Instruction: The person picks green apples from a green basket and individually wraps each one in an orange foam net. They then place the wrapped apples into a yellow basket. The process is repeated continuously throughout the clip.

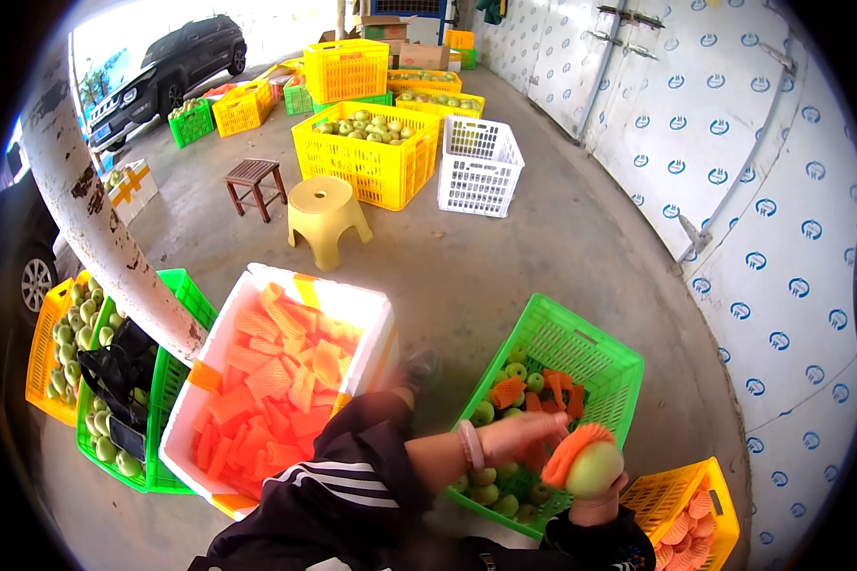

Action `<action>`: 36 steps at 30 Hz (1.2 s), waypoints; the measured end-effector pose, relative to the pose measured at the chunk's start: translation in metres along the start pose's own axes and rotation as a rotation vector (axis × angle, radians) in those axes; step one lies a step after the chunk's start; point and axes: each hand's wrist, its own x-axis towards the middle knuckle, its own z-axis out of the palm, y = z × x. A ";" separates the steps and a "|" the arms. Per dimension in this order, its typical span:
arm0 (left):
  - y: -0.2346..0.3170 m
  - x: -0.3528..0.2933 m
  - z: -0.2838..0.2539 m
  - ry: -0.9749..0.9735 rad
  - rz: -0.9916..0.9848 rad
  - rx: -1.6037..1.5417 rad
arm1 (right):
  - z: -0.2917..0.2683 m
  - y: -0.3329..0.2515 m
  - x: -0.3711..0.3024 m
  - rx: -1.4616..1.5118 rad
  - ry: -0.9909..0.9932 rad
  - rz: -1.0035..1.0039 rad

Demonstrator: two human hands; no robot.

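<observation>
My right hand (595,509) holds a pale green apple (597,469) from below, its fingers curled round the fruit. An orange foam net (571,453) covers the apple's upper left side. Reaching in from the left with a pale bracelet at the wrist, my left hand (519,442) has its fingers at the net's edge and seems to pinch it; the fingertips are partly hidden. Both hands are above a green crate (586,344) holding loose green apples (486,495) and several orange foam nets (508,392).
A white foam box (376,319) full of orange nets stands left of my legs. At lower right is a yellow crate (724,490) with net-wrapped fruit. Apple crates (186,295) flank a post (100,214). Ahead are a yellow stool (322,205), wooden stool (252,173) and white crate (481,171).
</observation>
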 end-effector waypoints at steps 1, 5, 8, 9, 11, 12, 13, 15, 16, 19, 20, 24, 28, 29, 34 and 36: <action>-0.014 -0.003 0.003 -0.103 0.055 -0.077 | 0.001 0.005 -0.006 -0.035 0.161 0.078; -0.030 0.000 -0.006 -0.199 0.126 0.115 | 0.002 0.002 -0.027 -0.027 0.450 0.350; -0.025 -0.007 -0.006 -0.206 0.198 0.170 | 0.029 -0.007 -0.006 0.096 0.259 0.364; -0.021 -0.008 -0.003 -0.203 0.217 0.156 | 0.036 -0.011 0.002 0.067 0.243 0.329; -0.007 -0.006 0.006 0.040 0.328 0.230 | 0.048 -0.019 0.015 0.009 0.224 0.248; -0.005 -0.004 0.004 0.194 0.379 0.342 | 0.037 -0.017 0.019 -0.062 0.228 0.190; 0.000 -0.006 0.006 0.353 0.428 0.455 | 0.033 -0.016 0.025 -0.130 0.230 0.133; -0.001 -0.007 0.011 0.693 0.475 0.866 | 0.033 -0.015 0.039 -0.258 0.269 0.170; -0.007 -0.004 0.009 0.792 0.531 1.065 | 0.037 -0.008 0.044 -0.346 0.319 0.157; -0.023 0.000 0.008 0.808 0.689 1.215 | 0.036 0.012 0.051 -0.610 0.389 0.053; -0.023 -0.001 0.011 0.764 0.736 1.191 | 0.034 0.020 0.052 -0.688 0.403 -0.011; -0.018 -0.007 0.022 0.524 0.696 1.121 | 0.043 0.028 0.055 -0.602 0.503 -0.148; -0.011 -0.010 0.022 0.533 0.739 1.293 | 0.048 0.026 0.057 -0.434 0.506 -0.141; -0.010 -0.009 0.019 0.562 0.754 1.392 | 0.046 0.025 0.055 -0.425 0.504 -0.132; 0.010 -0.022 0.026 0.729 0.874 1.781 | 0.050 0.024 0.059 -0.335 0.445 -0.038; 0.011 -0.021 0.020 0.629 0.869 1.913 | 0.049 0.026 0.059 -0.405 0.384 0.040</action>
